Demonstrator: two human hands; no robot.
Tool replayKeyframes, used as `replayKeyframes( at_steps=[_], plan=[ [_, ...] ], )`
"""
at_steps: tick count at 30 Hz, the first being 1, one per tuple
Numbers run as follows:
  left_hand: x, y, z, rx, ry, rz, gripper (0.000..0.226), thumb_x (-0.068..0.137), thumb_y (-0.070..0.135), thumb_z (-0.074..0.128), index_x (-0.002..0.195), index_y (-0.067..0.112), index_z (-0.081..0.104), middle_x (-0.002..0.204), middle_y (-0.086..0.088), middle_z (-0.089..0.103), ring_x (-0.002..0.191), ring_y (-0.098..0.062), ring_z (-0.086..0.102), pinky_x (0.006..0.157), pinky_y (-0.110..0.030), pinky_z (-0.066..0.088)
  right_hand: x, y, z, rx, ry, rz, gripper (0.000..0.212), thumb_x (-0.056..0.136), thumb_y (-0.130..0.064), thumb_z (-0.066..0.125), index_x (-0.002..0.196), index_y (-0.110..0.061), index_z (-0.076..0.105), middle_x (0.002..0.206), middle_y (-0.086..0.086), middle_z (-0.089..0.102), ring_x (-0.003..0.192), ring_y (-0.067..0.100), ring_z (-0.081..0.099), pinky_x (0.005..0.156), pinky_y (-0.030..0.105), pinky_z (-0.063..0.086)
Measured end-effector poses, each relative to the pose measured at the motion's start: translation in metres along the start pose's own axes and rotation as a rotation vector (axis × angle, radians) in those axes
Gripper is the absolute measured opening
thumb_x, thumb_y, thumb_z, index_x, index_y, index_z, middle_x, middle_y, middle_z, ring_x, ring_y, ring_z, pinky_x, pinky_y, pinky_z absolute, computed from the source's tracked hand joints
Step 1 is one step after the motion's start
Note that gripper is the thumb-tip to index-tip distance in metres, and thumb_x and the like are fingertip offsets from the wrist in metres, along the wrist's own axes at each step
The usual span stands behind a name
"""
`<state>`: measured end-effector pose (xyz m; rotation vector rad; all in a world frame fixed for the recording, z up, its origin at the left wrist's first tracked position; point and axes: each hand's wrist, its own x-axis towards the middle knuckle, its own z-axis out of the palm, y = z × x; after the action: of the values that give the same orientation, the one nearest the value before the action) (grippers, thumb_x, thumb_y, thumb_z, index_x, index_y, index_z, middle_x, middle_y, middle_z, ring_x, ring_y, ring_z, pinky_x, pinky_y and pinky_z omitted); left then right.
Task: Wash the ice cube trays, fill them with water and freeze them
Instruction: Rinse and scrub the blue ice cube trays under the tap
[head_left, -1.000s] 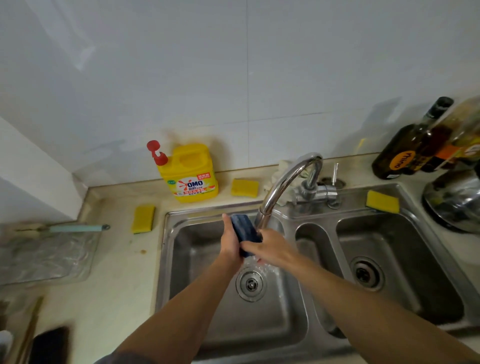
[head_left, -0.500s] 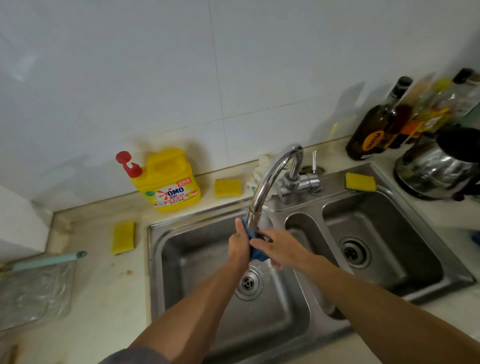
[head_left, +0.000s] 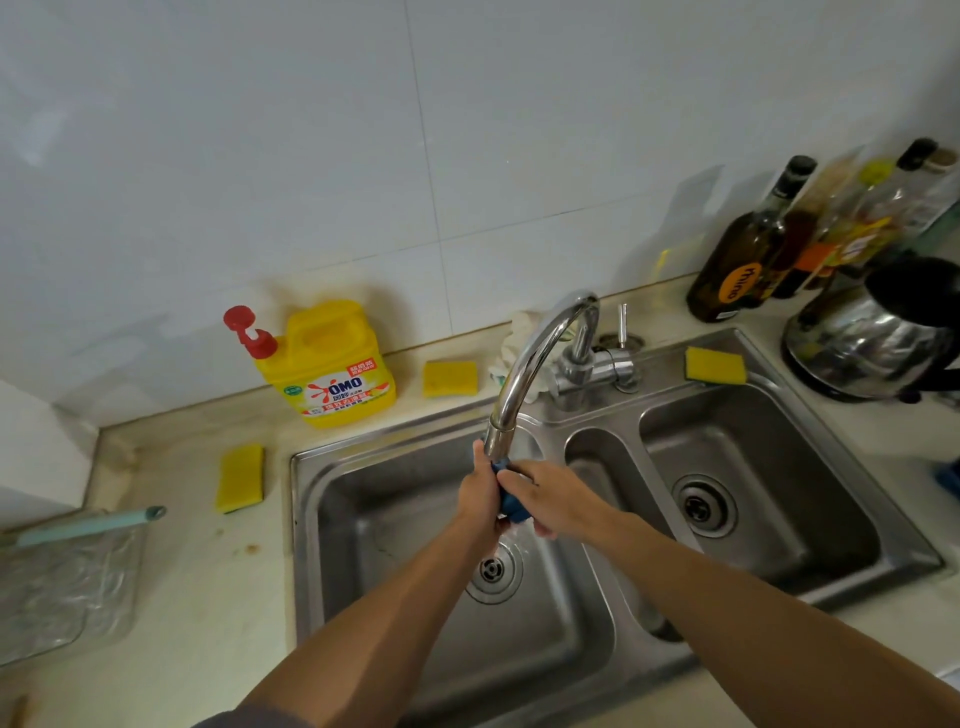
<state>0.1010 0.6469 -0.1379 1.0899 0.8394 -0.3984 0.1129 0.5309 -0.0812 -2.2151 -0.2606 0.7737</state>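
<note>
Dark blue on the ice cube tray (head_left: 511, 506), under a mirror-bright silver faucet (head_left: 535, 364). The sink (head_left: 363, 467) shows dull steel grey. The detergent bottle (head_left: 332, 364) is bright yellow, with a red pump (head_left: 247, 332) and a red-and-white label. More yellow: the back sponge (head_left: 449, 378), left sponge (head_left: 240, 478) and right sponge (head_left: 715, 365). The wall (head_left: 260, 156) is white and the countertop (head_left: 208, 597) cream with brown spots. The dark bottle (head_left: 737, 270) wears an orange label.

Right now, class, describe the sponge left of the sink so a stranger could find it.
Find the double steel sink. On the counter beside its left rim lies the yellow sponge. The other sponges sit behind the basins, by the tap.
</note>
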Motion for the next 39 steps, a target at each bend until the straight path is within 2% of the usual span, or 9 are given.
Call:
replayKeyframes(
  at_steps=[5, 10, 13, 16, 24, 27, 32, 36, 39],
  plan=[
    [0.001, 0.001, -0.003, 0.019, 0.074, 0.033, 0.07, 0.1, 0.067, 0.031, 0.104, 0.009, 0.07, 0.081, -0.012, 0.07, 0.076, -0.025, 0.068, 0.059, -0.033, 0.053, 0.006, 0.003, -0.001, 0.017, -0.036, -0.05, 0.031, 0.107, -0.034, 0.041, 0.106, -0.016, 0.066, 0.077, 0.008, 0.068, 0.054, 0.024, 0.064, 0.054, 0.035, 0.055],
    [0.0, 0.001, -0.004, 0.033, 0.152, 0.037, 0.069, 0.099, 0.068, 0.028, 0.113, 0.012, 0.067, 0.101, -0.012, 0.074, 0.095, -0.026, 0.07, 0.076, -0.042, 0.061, 0.014, 0.004, 0.004, -0.019, -0.062, -0.065, 0.037, 0.108, -0.033, 0.038, 0.102, -0.009, 0.065, 0.07, -0.005, 0.059, 0.05, -0.004, 0.056, 0.059, 0.025, 0.044],
    [0.001, 0.002, -0.006, 0.013, 0.182, 0.046, 0.071, 0.099, 0.068, 0.029, 0.117, 0.009, 0.064, 0.108, -0.014, 0.071, 0.099, -0.029, 0.069, 0.089, -0.05, 0.059, 0.018, 0.002, 0.007, -0.087, -0.038, -0.062, 0.036, 0.108, -0.036, 0.035, 0.087, -0.02, 0.06, 0.066, -0.008, 0.056, 0.05, 0.0, 0.054, 0.059, 0.023, 0.04],
    [0.002, 0.005, -0.008, -0.01, 0.185, 0.037, 0.07, 0.1, 0.067, 0.03, 0.119, 0.009, 0.063, 0.112, -0.016, 0.07, 0.103, -0.031, 0.068, 0.089, -0.052, 0.059, 0.019, 0.0, 0.008, -0.101, -0.032, -0.05, 0.037, 0.108, -0.038, 0.034, 0.083, -0.023, 0.056, 0.065, -0.007, 0.055, 0.055, 0.004, 0.052, 0.058, 0.025, 0.04],
    [0.004, 0.009, -0.009, -0.044, 0.122, 0.012, 0.062, 0.1, 0.065, 0.035, 0.113, 0.012, 0.064, 0.106, -0.015, 0.072, 0.096, -0.029, 0.071, 0.083, -0.051, 0.062, 0.012, -0.003, 0.001, -0.03, -0.044, -0.039, 0.045, 0.111, -0.032, 0.032, 0.103, 0.002, 0.06, 0.065, 0.0, 0.053, 0.053, 0.011, 0.047, 0.057, 0.028, 0.042],
    [0.004, 0.006, -0.01, -0.023, 0.101, 0.013, 0.061, 0.099, 0.066, 0.036, 0.112, 0.013, 0.065, 0.104, -0.014, 0.072, 0.095, -0.027, 0.071, 0.072, -0.043, 0.063, 0.01, 0.003, 0.001, 0.03, -0.034, -0.019, 0.046, 0.112, -0.034, 0.029, 0.103, -0.002, 0.06, 0.067, 0.004, 0.056, 0.049, 0.013, 0.05, 0.048, 0.025, 0.045],
    [0.001, 0.004, -0.018, 0.033, 0.052, 0.034, 0.063, 0.1, 0.065, 0.034, 0.114, 0.011, 0.064, 0.101, -0.015, 0.074, 0.094, -0.027, 0.07, 0.062, -0.035, 0.058, 0.003, 0.008, 0.002, 0.123, -0.045, -0.038, 0.032, 0.111, -0.04, 0.031, 0.099, -0.028, 0.058, 0.071, 0.004, 0.064, 0.052, 0.014, 0.052, 0.05, 0.027, 0.045],
    [-0.006, 0.001, -0.012, -0.031, 0.042, 0.003, 0.063, 0.099, 0.066, 0.034, 0.118, 0.013, 0.061, 0.108, -0.018, 0.072, 0.098, -0.033, 0.071, 0.071, -0.043, 0.062, 0.006, 0.002, 0.0, 0.026, -0.036, 0.005, 0.035, 0.11, -0.041, 0.033, 0.118, -0.022, 0.061, 0.083, 0.003, 0.062, 0.058, 0.012, 0.053, 0.057, 0.026, 0.044],
    [-0.009, 0.001, -0.001, -0.068, 0.036, -0.027, 0.069, 0.094, 0.075, 0.037, 0.106, 0.015, 0.07, 0.091, -0.017, 0.077, 0.074, -0.03, 0.075, 0.071, -0.047, 0.063, 0.006, -0.003, 0.005, 0.018, -0.032, 0.011, 0.034, 0.108, -0.042, 0.036, 0.125, -0.022, 0.057, 0.087, 0.011, 0.071, 0.059, 0.021, 0.064, 0.053, 0.03, 0.052]
  ],
)
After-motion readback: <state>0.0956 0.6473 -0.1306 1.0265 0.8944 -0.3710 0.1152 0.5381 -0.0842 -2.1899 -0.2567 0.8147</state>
